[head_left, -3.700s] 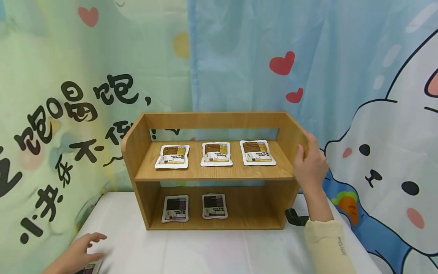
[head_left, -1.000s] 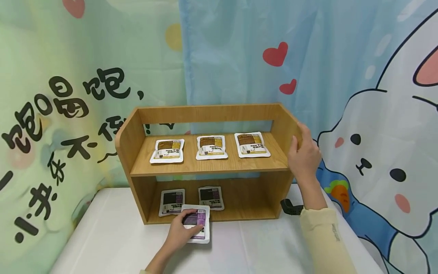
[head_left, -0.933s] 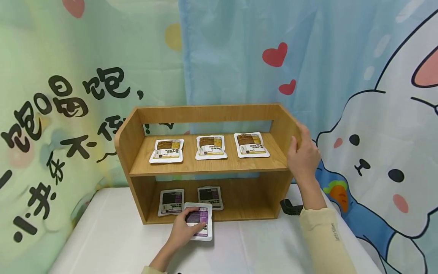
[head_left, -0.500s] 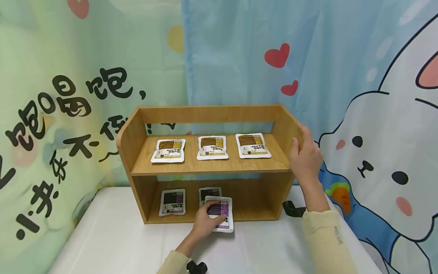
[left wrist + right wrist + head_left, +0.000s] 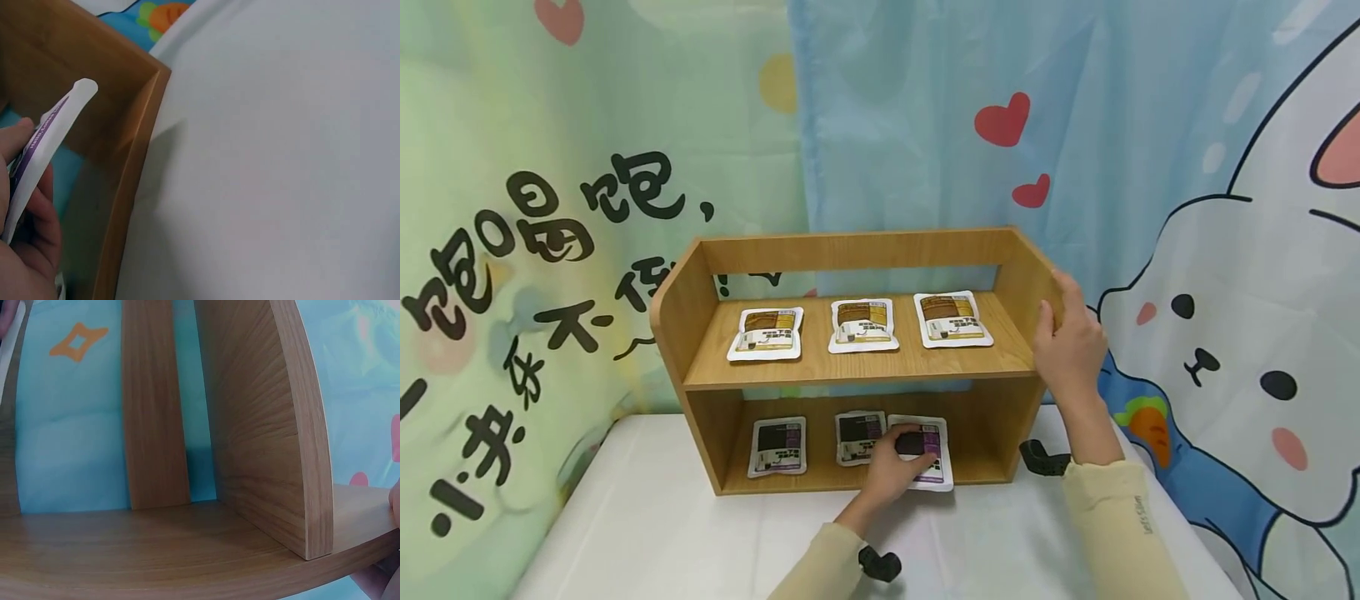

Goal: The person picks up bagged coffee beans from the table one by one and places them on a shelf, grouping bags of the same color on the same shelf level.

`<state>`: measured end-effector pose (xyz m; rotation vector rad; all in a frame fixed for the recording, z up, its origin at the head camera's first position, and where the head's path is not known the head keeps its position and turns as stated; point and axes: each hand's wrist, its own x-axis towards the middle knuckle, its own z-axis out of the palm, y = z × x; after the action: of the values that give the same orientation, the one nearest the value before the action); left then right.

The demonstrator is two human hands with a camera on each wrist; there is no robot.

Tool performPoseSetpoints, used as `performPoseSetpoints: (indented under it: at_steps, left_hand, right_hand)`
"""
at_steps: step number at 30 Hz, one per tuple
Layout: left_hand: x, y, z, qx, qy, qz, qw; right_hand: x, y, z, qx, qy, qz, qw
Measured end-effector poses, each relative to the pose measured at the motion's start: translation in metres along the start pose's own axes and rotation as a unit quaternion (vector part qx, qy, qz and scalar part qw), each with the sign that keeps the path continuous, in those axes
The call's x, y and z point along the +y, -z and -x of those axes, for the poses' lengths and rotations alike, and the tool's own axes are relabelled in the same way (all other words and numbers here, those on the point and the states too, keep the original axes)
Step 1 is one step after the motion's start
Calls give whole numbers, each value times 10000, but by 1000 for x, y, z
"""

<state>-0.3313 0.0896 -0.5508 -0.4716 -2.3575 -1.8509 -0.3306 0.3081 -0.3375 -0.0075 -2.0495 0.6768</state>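
My left hand (image 5: 891,468) pinches a white pouch with a purple and black label (image 5: 934,450) at the front of the lower shelf, towards its right end. In the left wrist view that pouch (image 5: 47,147) stands tilted between thumb and fingers, seen nearly edge-on. My right hand (image 5: 1071,342) grips the right side panel of the wooden two-tier rack (image 5: 857,379). Two similar purple-black pouches lie on the lower shelf, one at left (image 5: 777,447) and one in the middle (image 5: 859,437), the latter partly behind my left hand.
Three white pouches with brown-yellow labels, at left (image 5: 766,333), middle (image 5: 863,325) and right (image 5: 953,319), lie on the upper shelf. The rack stands on a white-covered table (image 5: 700,542). Behind it hangs a printed curtain (image 5: 910,108).
My left hand has carried the pouch from the table's lower left, rightward past the other two, to the lower shelf's right part. The right hand has kept its grip on the rack.
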Motion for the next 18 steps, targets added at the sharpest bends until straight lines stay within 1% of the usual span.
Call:
performPoseSetpoints:
  at_steps: [2, 6, 9, 13, 18]
  left_hand:
    - [3, -8, -4, -29, -8, -13, 10000]
    - [4, -19, -11, 81, -88, -117, 9999]
    - [3, -21, -16, 141, -18, -150, 9998]
    - [4, -20, -21, -20, 72, -109, 9999]
    - [1, -22, -26, -232, 270, -313, 9989]
  right_hand:
    - [1, 0, -2, -10, -5, 17, 10000]
    - [2, 0, -3, 27, -8, -8, 10000]
    - [2, -1, -2, 40, 2, -35, 10000]
    - [1, -2, -2, 104, 89, -90, 9999]
    - [2, -3, -1, 109, 141, -156, 9997]
